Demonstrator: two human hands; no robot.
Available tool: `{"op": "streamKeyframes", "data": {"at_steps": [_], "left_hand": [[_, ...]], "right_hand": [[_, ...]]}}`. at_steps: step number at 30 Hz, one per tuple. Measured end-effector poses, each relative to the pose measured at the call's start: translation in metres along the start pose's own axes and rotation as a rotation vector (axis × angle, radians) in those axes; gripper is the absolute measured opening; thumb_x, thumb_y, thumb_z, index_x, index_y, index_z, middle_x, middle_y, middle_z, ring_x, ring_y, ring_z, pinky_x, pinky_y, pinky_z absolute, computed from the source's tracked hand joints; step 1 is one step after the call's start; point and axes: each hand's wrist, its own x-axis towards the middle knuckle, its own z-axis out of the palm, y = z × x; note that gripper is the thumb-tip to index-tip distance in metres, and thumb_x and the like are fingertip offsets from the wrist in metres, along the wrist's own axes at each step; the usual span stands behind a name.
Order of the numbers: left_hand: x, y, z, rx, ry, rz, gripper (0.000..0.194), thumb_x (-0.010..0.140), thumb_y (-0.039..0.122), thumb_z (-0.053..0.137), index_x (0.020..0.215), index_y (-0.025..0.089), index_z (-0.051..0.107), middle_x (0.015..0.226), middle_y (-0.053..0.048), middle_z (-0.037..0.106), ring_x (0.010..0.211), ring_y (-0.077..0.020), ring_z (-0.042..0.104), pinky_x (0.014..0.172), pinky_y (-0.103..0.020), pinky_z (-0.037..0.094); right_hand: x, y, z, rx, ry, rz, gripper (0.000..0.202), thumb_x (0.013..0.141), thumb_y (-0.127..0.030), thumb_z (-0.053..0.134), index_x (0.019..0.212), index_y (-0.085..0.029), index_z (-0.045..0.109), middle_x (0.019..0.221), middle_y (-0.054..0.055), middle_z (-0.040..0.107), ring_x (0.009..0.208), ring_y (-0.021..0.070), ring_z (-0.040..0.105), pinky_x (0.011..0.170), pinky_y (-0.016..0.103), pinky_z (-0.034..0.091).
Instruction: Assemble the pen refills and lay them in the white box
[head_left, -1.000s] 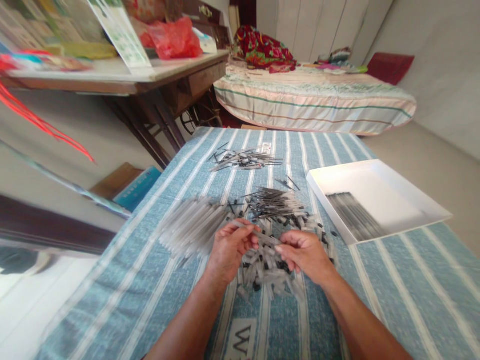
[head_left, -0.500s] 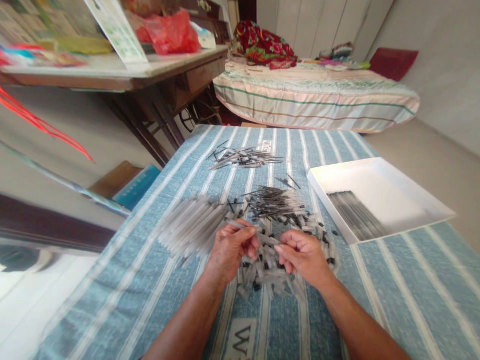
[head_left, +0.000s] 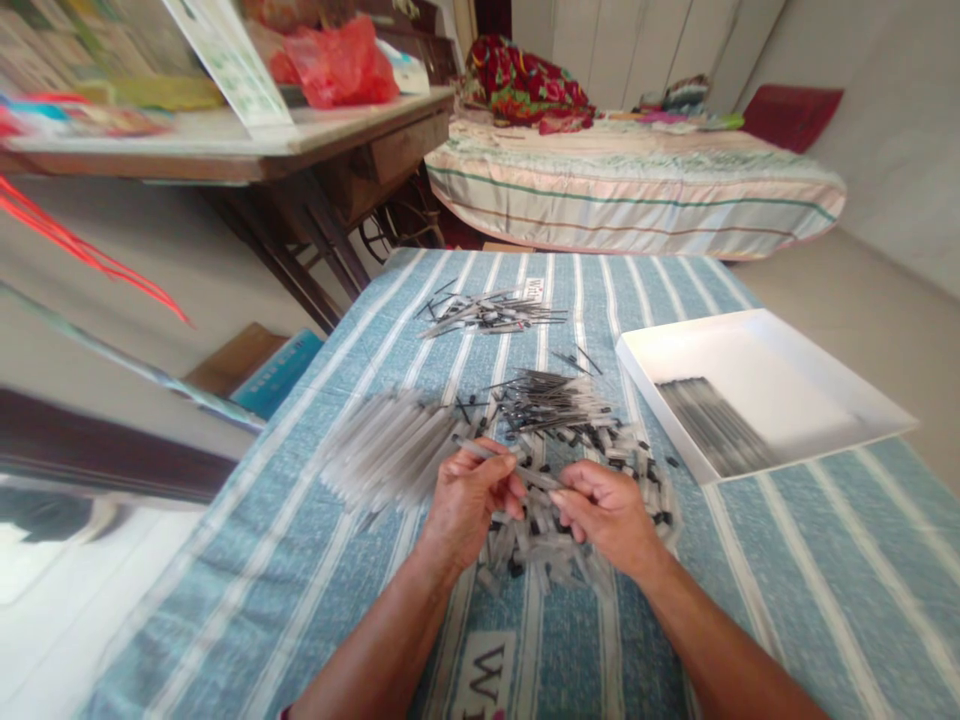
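Observation:
Between my two hands runs a translucent pen [head_left: 537,478], slanting down to the right. My left hand [head_left: 472,495] pinches it with thumb and fingers, and its far end pokes out past that hand. At the other end, the fingertips of my right hand [head_left: 606,508] close on it. Beneath the hands lies a loose heap of clear pen caps [head_left: 540,550] with small black plugs among them. Dark-tipped ink refills [head_left: 551,400] are piled just beyond. To the left, clear pen barrels [head_left: 386,445] lie side by side in a stack.
An open white box [head_left: 810,390] on the right holds a row of pens [head_left: 709,425]. Farther back on the striped cloth [head_left: 300,560] is another pile of refills and parts [head_left: 495,312]. A wooden desk [head_left: 360,140] stands left, a bed [head_left: 637,190] behind.
Both hands keep their grip on the pen with almost no movement. The view has shifted very slightly.

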Motion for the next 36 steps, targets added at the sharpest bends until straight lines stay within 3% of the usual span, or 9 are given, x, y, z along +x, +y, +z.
{"op": "streamKeyframes", "data": {"at_steps": [5,10,18,21,23,26,29,32,36], "left_hand": [[0.001,0.001,0.001,0.02,0.014,0.03,0.011,0.07,0.022,0.062,0.068,0.017,0.052,0.045,0.004,0.06,0.03,-0.009,0.048,0.036,-0.02,0.038],[-0.001,0.009,0.002,0.089,0.048,0.062,0.011,0.067,0.022,0.064,0.069,0.016,0.055,0.044,0.004,0.059,0.033,-0.0085,0.047,0.036,-0.019,0.037],[-0.003,0.011,0.008,0.167,0.009,0.019,0.015,0.065,0.027,0.068,0.07,0.017,0.058,0.048,0.003,0.059,0.036,-0.0095,0.048,0.038,-0.02,0.036],[-0.006,0.012,0.012,0.219,0.043,0.063,0.025,0.063,0.032,0.07,0.081,0.017,0.063,0.051,0.003,0.06,0.039,-0.0102,0.049,0.041,-0.021,0.039],[-0.007,0.012,0.014,0.257,0.082,0.101,0.033,0.061,0.035,0.07,0.088,0.018,0.064,0.052,0.004,0.06,0.039,-0.0101,0.048,0.042,-0.021,0.039],[-0.008,0.013,0.014,0.3,0.119,0.137,0.034,0.06,0.037,0.071,0.087,0.018,0.065,0.051,0.004,0.059,0.038,-0.0097,0.047,0.043,-0.021,0.04],[-0.006,0.012,0.011,0.351,0.095,0.124,0.029,0.059,0.036,0.071,0.083,0.02,0.066,0.051,0.003,0.06,0.039,-0.011,0.049,0.044,-0.022,0.042],[-0.004,0.011,0.009,0.41,0.059,0.094,0.024,0.059,0.033,0.071,0.081,0.022,0.067,0.05,0.003,0.061,0.039,-0.0127,0.05,0.045,-0.024,0.043],[-0.001,0.009,0.009,0.45,0.043,0.093,0.018,0.06,0.03,0.07,0.077,0.023,0.068,0.048,0.002,0.06,0.039,-0.0138,0.051,0.045,-0.025,0.042]], "right_hand": [[0.004,-0.001,-0.001,-0.054,-0.034,-0.039,0.017,0.078,-0.032,0.054,0.071,-0.018,0.049,0.049,-0.006,0.05,0.038,0.0064,0.043,0.038,0.017,0.031],[0.009,-0.014,-0.007,-0.355,-0.008,-0.253,0.014,0.078,-0.028,0.054,0.067,-0.019,0.052,0.047,-0.007,0.042,0.042,0.0067,0.037,0.042,0.018,0.029],[0.012,-0.027,-0.006,-0.662,0.052,-0.521,0.016,0.081,-0.023,0.048,0.067,-0.02,0.054,0.063,0.0,0.053,0.062,0.0126,0.051,0.06,0.022,0.041],[0.013,-0.034,-0.021,-0.632,0.114,-0.572,0.013,0.081,-0.021,0.049,0.071,-0.019,0.057,0.072,0.003,0.057,0.068,0.013,0.054,0.064,0.023,0.044],[0.013,-0.036,-0.042,-0.636,0.253,-0.587,0.012,0.081,-0.021,0.049,0.076,-0.019,0.06,0.08,0.005,0.059,0.074,0.0141,0.056,0.068,0.025,0.046],[0.011,-0.03,-0.087,-0.793,0.599,-0.503,0.014,0.081,-0.025,0.051,0.077,-0.019,0.063,0.088,0.007,0.06,0.08,0.0166,0.057,0.072,0.029,0.046],[0.006,-0.015,-0.13,-1.06,0.789,-0.293,0.02,0.08,-0.03,0.051,0.073,-0.019,0.067,0.092,0.008,0.061,0.08,0.0188,0.057,0.071,0.03,0.044],[0.002,0.0,-0.151,-1.21,0.785,-0.15,0.025,0.08,-0.031,0.05,0.069,-0.018,0.069,0.088,0.008,0.063,0.079,0.0202,0.056,0.07,0.03,0.042],[0.002,0.008,-0.15,-1.29,0.698,-0.035,0.026,0.081,-0.03,0.05,0.07,-0.019,0.07,0.088,0.009,0.064,0.082,0.0209,0.056,0.073,0.03,0.04]]}}
